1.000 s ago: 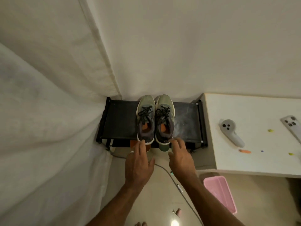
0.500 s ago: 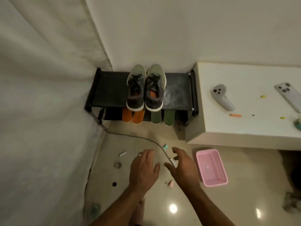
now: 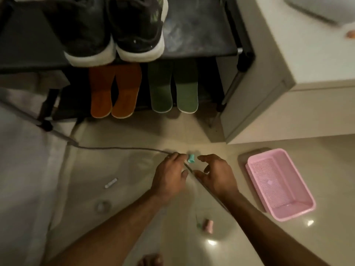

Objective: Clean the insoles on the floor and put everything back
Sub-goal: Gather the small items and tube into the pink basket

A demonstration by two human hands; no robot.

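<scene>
Both hands, left hand [image 3: 169,177] and right hand [image 3: 215,174], loosely open, flank the teal cap [image 3: 191,158]; snagging the cable [image 3: 123,149] may drag it away.

Both bare arms reach forward and low, close together. The left hand [image 3: 169,175] has loosely bent fingers, thumb out. The right hand [image 3: 215,174] has fingers and thumb curved, holding nothing.

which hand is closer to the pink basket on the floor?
Right. The right hand hovers just left of the pink basket, with a strip of floor between. The left hand is farther left, beyond the right hand and the grey cable.
</scene>
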